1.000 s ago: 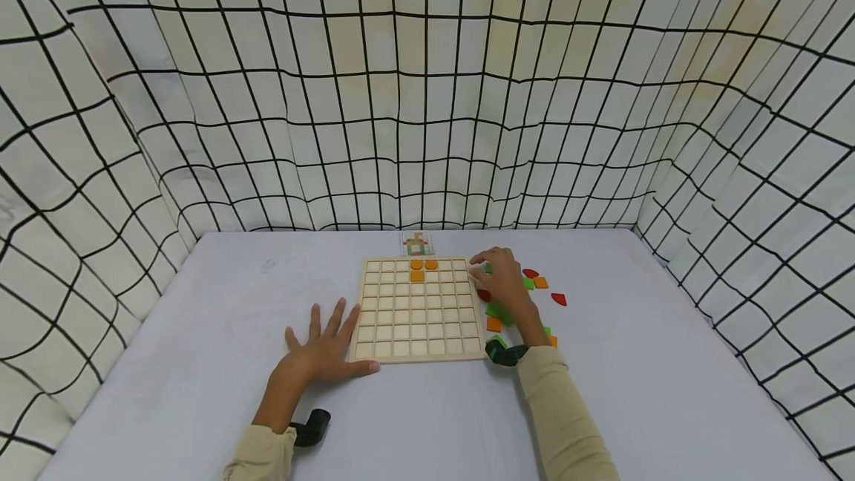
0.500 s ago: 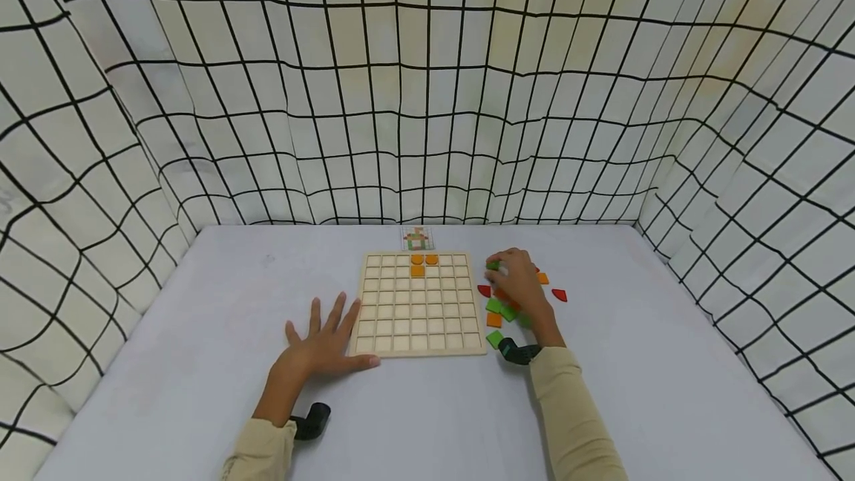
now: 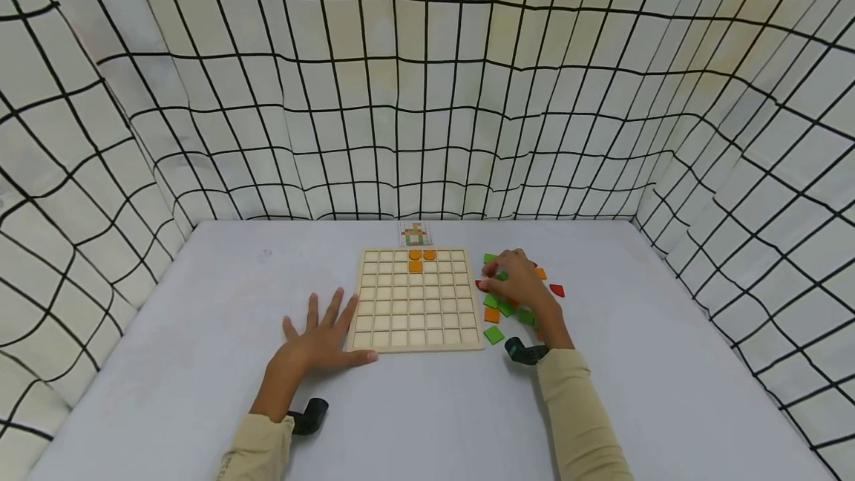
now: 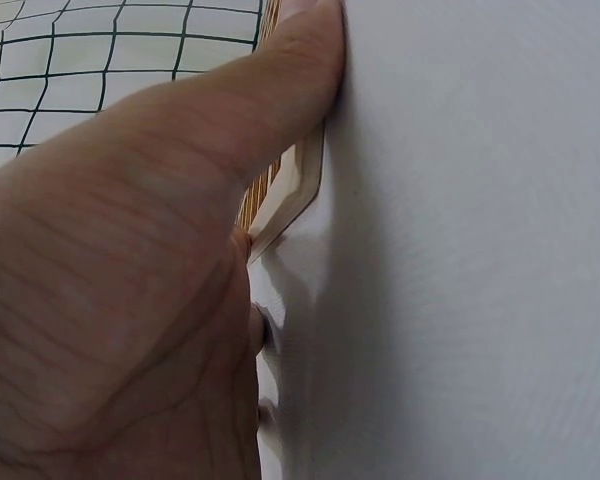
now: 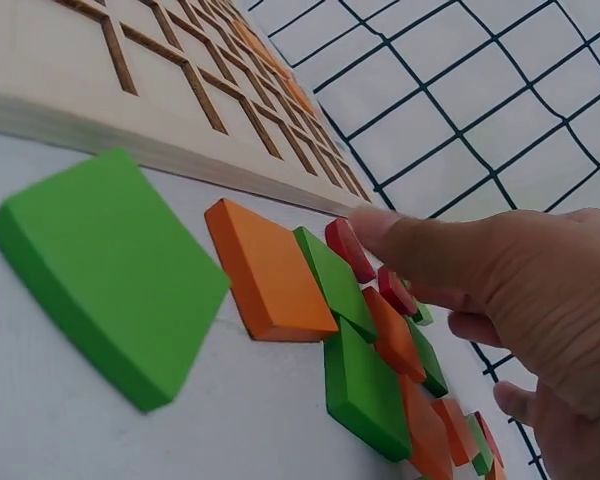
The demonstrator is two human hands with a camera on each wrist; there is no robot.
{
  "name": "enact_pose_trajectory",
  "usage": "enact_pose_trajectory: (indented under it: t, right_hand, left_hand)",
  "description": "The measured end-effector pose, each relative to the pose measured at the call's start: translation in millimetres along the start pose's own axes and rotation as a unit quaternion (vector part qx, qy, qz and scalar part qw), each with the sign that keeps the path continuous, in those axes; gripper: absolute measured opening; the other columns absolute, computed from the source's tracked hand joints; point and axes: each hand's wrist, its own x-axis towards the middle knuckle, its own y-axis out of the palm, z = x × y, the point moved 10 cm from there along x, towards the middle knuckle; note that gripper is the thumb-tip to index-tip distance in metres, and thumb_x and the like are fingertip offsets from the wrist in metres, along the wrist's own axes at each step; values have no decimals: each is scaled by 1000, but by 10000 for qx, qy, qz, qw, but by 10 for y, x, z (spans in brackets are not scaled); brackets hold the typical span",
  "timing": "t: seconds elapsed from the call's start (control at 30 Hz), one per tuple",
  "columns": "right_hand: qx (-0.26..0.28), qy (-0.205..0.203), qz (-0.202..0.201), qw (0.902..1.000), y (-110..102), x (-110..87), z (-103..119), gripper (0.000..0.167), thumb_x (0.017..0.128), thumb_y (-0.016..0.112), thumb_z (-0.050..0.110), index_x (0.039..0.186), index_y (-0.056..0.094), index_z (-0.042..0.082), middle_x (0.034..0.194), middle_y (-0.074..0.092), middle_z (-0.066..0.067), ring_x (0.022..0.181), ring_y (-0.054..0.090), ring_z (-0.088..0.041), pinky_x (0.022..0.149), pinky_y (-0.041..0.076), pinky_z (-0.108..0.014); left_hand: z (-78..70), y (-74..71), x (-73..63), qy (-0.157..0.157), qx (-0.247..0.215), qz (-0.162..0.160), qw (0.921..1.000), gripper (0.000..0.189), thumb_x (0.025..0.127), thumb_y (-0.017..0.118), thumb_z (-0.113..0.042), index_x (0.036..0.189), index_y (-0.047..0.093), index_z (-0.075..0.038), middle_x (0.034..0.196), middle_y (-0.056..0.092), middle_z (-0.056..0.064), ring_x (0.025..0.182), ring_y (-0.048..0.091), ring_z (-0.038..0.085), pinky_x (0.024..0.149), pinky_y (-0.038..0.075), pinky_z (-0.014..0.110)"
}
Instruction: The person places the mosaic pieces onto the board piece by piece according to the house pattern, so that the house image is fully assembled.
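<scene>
My left hand (image 3: 317, 351) lies with spread fingers at the left edge of a wooden grid board (image 3: 417, 318), its thumb at the near left corner. In the left wrist view, the thumb (image 4: 250, 110) lies along the board's corner. My right hand (image 3: 524, 280) is over the loose tiles right of the board, fingers loosely bent. In the right wrist view, its thumb (image 5: 430, 245) is right by a red curved-edge tile (image 5: 348, 248), with nothing seen held. Two orange round tiles (image 3: 415, 254) and an orange square tile (image 3: 415, 267) sit in the board's far cells.
Several green tiles (image 5: 110, 275) and orange tiles (image 5: 270, 270) lie right of the board, some overlapping. A red tile (image 3: 557, 290) lies farther right. A small pattern card (image 3: 415, 234) is behind the board. Black netting (image 3: 427, 110) over white walls surrounds the table.
My right hand has moved from the board's far right edge rightward, then slightly nearer over the tiles. The left hand has stayed on the board's edge. The head view has tilted slightly.
</scene>
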Motion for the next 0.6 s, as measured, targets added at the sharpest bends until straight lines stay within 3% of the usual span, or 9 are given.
enact_pose_trajectory:
  t: [0.23, 0.6]
  right_hand:
    - [-575, 519, -490, 9958, -96, 1, -127, 30, 87, 74, 35, 105, 72, 11, 96, 65, -8, 99, 53, -28, 86, 47, -47]
    - [-438, 404, -131, 9981, -29, 43, -117, 28, 90, 71, 31, 113, 73, 14, 107, 67, -9, 108, 53, -31, 92, 46, -51]
  left_hand:
    - [-36, 14, 4, 56, -36, -20, 10000, 113, 77, 64, -71, 158, 11, -11, 164, -4, 20, 144, -15, 56, 97, -7, 84]
    - [25, 33, 39, -30, 71, 23, 10000, 114, 77, 63, -72, 158, 9, -12, 164, -5, 20, 144, -16, 55, 97, -9, 84]
